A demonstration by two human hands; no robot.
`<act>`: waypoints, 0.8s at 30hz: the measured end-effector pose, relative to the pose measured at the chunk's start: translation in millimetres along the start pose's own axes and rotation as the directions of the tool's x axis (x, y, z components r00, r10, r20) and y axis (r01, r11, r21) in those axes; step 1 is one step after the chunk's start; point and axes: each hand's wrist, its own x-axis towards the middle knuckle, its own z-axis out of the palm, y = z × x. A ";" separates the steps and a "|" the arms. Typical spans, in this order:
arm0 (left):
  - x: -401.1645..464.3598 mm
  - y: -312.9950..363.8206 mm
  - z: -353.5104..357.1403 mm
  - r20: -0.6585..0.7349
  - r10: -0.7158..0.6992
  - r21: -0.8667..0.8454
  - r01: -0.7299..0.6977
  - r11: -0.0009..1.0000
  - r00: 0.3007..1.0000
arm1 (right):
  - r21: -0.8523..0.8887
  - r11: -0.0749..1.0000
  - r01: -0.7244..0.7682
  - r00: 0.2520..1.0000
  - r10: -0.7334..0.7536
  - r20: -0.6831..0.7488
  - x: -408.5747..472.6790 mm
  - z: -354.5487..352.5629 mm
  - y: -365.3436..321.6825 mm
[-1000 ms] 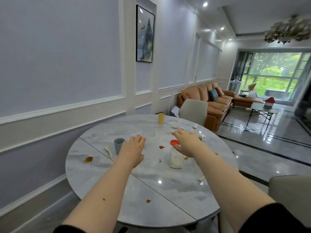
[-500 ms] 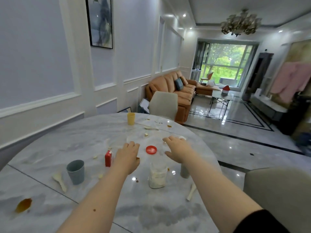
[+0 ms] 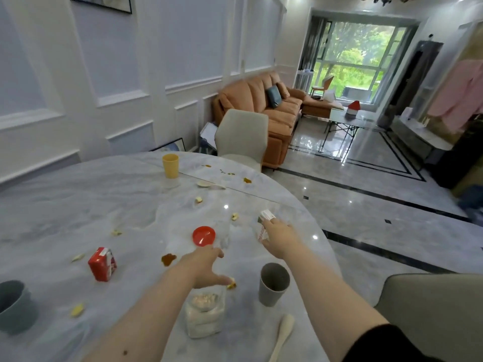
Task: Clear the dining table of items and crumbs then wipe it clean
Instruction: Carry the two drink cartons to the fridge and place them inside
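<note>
Currently clearing items: right hand (image 3: 279, 237) pinching white carton (image 3: 264, 223) near table (image 3: 78, 199) right edge. Left hand (image 3: 206, 267) relaxed, unloaded. Next: lift carton clear.

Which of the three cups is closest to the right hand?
The grey cup, standing just beside the right forearm, below the right hand. The yellow cup stands far across the table, and the blue-grey cup sits at the left edge.

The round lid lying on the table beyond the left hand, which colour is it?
The lid is red, seen clearly in the head view.
</note>
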 end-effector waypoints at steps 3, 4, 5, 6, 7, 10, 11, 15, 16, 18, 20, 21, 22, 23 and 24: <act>26.6 -3.0 11.8 0.085 -0.045 -0.041 0.049 0.998 0.995 | -0.024 0.999 -0.044 0.999 0.045 0.020 36.5 26.6 12.6; 35.3 -7.0 18.3 0.098 -0.062 -0.059 0.068 0.996 0.993 | -0.014 0.998 -0.055 0.998 0.055 0.014 48.5 37.7 14.2; 40.8 -9.7 22.1 0.098 -0.075 -0.071 0.082 0.994 0.992 | 0.008 0.998 -0.067 0.998 0.067 0.001 58.5 45.9 15.4; 46.1 -12.7 25.5 0.097 -0.080 -0.071 0.087 0.994 0.992 | 0.025 0.996 -0.086 0.996 0.086 -0.010 67.3 52.3 16.0; 53.0 -15.8 29.1 0.084 -0.085 -0.082 0.092 0.992 0.993 | 0.044 0.992 -0.115 0.993 0.115 -0.003 76.0 57.4 16.4; 79.0 -16.1 31.3 -0.009 -0.092 -0.103 0.091 0.991 0.996 | 0.121 0.973 -0.196 0.980 0.193 0.040 101.5 66.0 18.5; 91.7 -13.7 30.1 -0.048 -0.075 -0.105 0.070 0.992 0.996 | 0.138 0.967 -0.212 0.977 0.206 0.061 110.6 68.6 19.0; 139.5 3.0 24.2 -0.145 -0.035 -0.160 0.011 0.987 0.989 | 0.240 0.934 -0.264 0.964 0.250 0.087 138.1 80.7 26.1; 151.7 6.4 24.6 -0.155 -0.029 -0.162 0.004 0.987 0.987 | 0.267 0.926 -0.265 0.964 0.252 0.084 144.5 85.3 30.2; 165.9 11.8 25.9 -0.173 -0.027 -0.171 -0.003 0.985 0.985 | 0.307 0.918 -0.251 0.968 0.239 0.077 149.7 91.8 36.5; 176.2 15.6 30.0 -0.182 -0.037 -0.221 -0.004 0.975 0.983 | 0.366 0.903 -0.225 0.974 0.218 0.061 149.8 95.4 41.6; 180.0 17.0 32.4 -0.189 -0.047 -0.253 -0.003 0.967 0.981 | 0.401 0.892 -0.208 0.977 0.209 0.042 149.2 95.9 42.8; 182.7 19.0 33.8 -0.194 -0.056 -0.281 -0.001 0.960 0.979 | 0.434 0.881 -0.188 0.979 0.203 0.013 147.6 94.4 43.7; 183.9 20.4 34.9 -0.203 -0.066 -0.305 0.001 0.952 0.977 | 0.468 0.869 -0.164 0.980 0.199 -0.027 145.3 91.4 42.6; 184.2 21.7 35.8 -0.212 -0.079 -0.326 0.006 0.945 0.974 | 0.499 0.856 -0.135 0.978 0.197 -0.072 141.9 88.1 40.6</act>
